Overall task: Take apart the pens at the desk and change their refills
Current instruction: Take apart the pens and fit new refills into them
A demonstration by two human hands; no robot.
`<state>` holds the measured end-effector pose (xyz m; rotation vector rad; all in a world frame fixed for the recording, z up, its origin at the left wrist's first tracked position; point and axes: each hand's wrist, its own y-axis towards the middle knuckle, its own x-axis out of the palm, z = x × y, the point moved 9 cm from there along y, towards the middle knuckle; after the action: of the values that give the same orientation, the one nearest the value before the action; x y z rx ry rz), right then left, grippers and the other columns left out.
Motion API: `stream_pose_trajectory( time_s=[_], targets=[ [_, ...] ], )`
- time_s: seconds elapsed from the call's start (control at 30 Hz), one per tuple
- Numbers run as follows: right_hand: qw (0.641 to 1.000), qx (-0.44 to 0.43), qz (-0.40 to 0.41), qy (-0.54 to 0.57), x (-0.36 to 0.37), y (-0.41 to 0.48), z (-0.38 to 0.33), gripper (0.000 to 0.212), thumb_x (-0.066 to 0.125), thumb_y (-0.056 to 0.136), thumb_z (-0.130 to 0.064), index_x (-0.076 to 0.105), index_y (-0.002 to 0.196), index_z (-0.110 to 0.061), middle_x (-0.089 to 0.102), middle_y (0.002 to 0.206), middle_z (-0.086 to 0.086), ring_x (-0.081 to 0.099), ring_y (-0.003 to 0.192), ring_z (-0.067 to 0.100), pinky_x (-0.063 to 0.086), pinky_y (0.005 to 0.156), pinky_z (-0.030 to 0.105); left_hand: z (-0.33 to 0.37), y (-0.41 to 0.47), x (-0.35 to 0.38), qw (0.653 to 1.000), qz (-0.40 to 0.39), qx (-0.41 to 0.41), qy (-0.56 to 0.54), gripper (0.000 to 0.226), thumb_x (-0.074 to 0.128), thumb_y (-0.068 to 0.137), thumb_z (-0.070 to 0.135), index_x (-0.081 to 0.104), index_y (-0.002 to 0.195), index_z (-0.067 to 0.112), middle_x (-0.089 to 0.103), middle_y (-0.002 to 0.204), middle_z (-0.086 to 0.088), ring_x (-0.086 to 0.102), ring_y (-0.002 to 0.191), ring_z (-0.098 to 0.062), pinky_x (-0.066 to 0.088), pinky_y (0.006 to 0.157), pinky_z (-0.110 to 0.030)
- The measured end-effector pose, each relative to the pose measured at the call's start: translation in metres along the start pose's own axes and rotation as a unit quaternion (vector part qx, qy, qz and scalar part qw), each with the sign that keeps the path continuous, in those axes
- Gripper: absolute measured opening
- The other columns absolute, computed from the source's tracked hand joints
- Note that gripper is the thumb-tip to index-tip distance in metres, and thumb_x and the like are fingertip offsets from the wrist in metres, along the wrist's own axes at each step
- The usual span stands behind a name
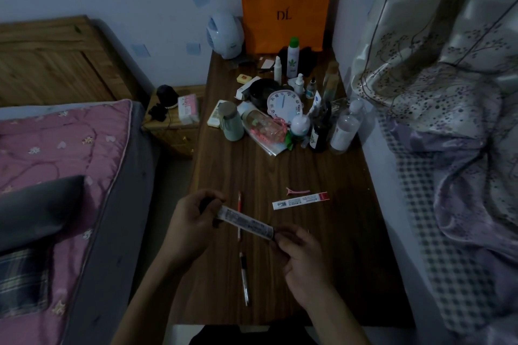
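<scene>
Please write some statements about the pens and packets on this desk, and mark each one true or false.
1. The left hand and the right hand hold one white packet above the desk. True.
2. A red-ended packet lies on the desk. True.
3. The right hand holds the black pen. False: the pen lies on the desk, between the forearms.
4. The pink hair clip lies on top of the black pen. False: it lies far from that pen, beside the red-ended packet.
</scene>
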<state>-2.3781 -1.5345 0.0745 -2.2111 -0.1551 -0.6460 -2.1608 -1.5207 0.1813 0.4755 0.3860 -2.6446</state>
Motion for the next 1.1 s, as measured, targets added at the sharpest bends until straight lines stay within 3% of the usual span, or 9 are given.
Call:
stream_pose_trajectory(
  time_s=[0.07,0.2,0.37,0.6,0.73,0.77,0.87,1.1],
  targets=[
    [0.999,-0.012,-0.001,0.036,-0.001,-0.001,-0.002,0.016,0.068,0.08,0.006,0.072,0.091,-0.004,0.073,0.107,0.022,0.074,0.099,0.031,0.06,0.071,0.027,-0.004,-0.001,0.0,0.998,-0.011,-0.014,-0.054,0.031,0.05,0.098,0.012,0.068,0.085,0.033,0.068,0.089,0.005,0.069,0.08,-0.009,0.055,0.059,-0.016],
    [0.995,-0.056,-0.041,0.072,0.003,-0.004,-0.015,0.016,0.072,0.073,0.002,0.071,0.087,-0.004,0.069,0.109,0.024,0.072,0.101,0.032,0.06,0.073,0.028,-0.015,-0.002,-0.001,0.989,-0.01,-0.056,-0.137,0.024,0.049,0.099,0.012,0.068,0.089,0.022,0.069,0.087,0.002,0.071,0.082,-0.015,0.059,0.064,-0.024],
    [0.994,-0.088,-0.058,-0.004,0.01,-0.008,-0.02,0.017,0.075,0.071,-0.004,0.077,0.087,-0.007,0.075,0.103,0.017,0.073,0.1,0.031,0.06,0.074,0.027,-0.022,-0.001,-0.004,0.979,-0.015,-0.066,-0.194,0.018,0.048,0.099,0.009,0.065,0.094,0.01,0.063,0.082,0.0,0.067,0.076,-0.012,0.057,0.067,-0.027],
    [0.992,-0.085,-0.059,-0.07,0.01,-0.008,-0.011,0.021,0.066,0.086,0.006,0.079,0.086,-0.011,0.077,0.102,0.01,0.074,0.101,0.028,0.06,0.078,0.028,-0.037,0.002,0.001,0.955,-0.04,-0.094,-0.278,0.025,0.049,0.098,0.011,0.07,0.085,0.017,0.064,0.075,0.004,0.065,0.072,-0.009,0.058,0.069,-0.027],
    [0.979,-0.115,-0.028,-0.169,0.005,-0.005,-0.01,0.02,0.064,0.09,0.005,0.077,0.092,-0.01,0.077,0.098,0.003,0.076,0.095,0.022,0.061,0.075,0.026,-0.058,0.003,0.003,0.941,-0.052,-0.124,-0.311,0.007,0.067,0.086,0.024,0.068,0.089,0.017,0.066,0.08,0.005,0.069,0.075,-0.011,0.057,0.072,-0.029],
    [0.974,-0.12,-0.022,-0.191,0.003,-0.003,-0.009,0.02,0.064,0.091,0.004,0.076,0.094,-0.011,0.078,0.097,0.002,0.076,0.093,0.02,0.061,0.073,0.024,-0.065,0.002,0.005,0.94,-0.055,-0.132,-0.311,0.02,0.075,0.079,0.03,0.068,0.091,0.017,0.066,0.084,0.003,0.07,0.077,-0.013,0.057,0.073,-0.03],
    [0.954,-0.137,-0.01,-0.265,-0.001,0.002,-0.005,0.02,0.064,0.092,0.002,0.074,0.094,-0.015,0.077,0.095,0.004,0.077,0.089,0.015,0.061,0.071,0.022,-0.083,-0.003,0.01,0.947,-0.047,-0.154,-0.277,0.041,0.087,0.065,0.028,0.067,0.098,0.014,0.064,0.097,-0.008,0.072,0.087,-0.023,0.058,0.076,-0.033],
    [0.841,-0.22,-0.011,-0.495,0.001,0.006,-0.003,0.031,0.062,0.096,-0.015,0.058,0.092,-0.045,0.071,0.09,-0.011,0.069,0.087,-0.005,0.058,0.069,0.017,-0.09,-0.012,0.021,0.927,-0.046,-0.184,-0.322,0.016,0.077,0.069,0.007,0.068,0.083,0.008,0.072,0.084,-0.007,0.074,0.081,-0.024,0.059,0.069,-0.028]
  ],
)
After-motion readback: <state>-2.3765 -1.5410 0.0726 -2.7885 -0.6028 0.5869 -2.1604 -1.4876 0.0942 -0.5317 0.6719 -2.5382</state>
